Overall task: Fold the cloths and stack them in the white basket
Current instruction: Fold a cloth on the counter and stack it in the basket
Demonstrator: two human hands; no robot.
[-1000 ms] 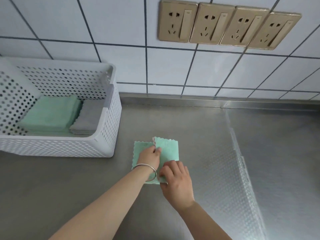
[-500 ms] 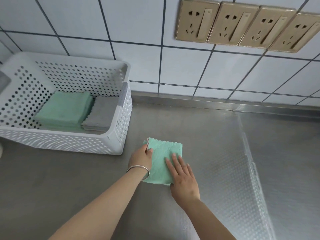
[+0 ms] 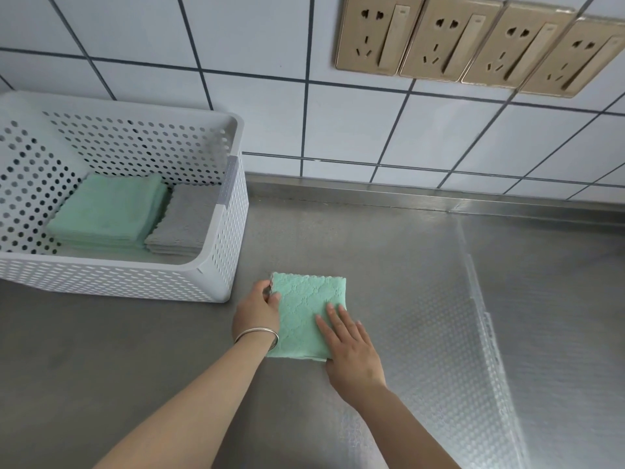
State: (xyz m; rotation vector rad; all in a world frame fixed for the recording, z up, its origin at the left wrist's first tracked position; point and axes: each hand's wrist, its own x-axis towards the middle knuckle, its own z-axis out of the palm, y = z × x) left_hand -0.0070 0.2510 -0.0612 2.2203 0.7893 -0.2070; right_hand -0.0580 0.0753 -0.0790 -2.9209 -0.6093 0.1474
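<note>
A folded green cloth [image 3: 306, 313] lies flat on the counter [image 3: 389, 265] near its front edge. The left hand [image 3: 255, 313] pinches the cloth's left edge; the right hand [image 3: 351, 350] presses it with straight fingers. The white basket [image 3: 216, 265], just left, holds a green stack [image 3: 105, 211] and a grey stack [image 3: 186, 218].

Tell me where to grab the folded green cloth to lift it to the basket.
Pinch the cloth's left edge, from the left, where the left hand already curls round it. It lies flat and folded; the right hand presses it, so the layers should stay together.
</note>
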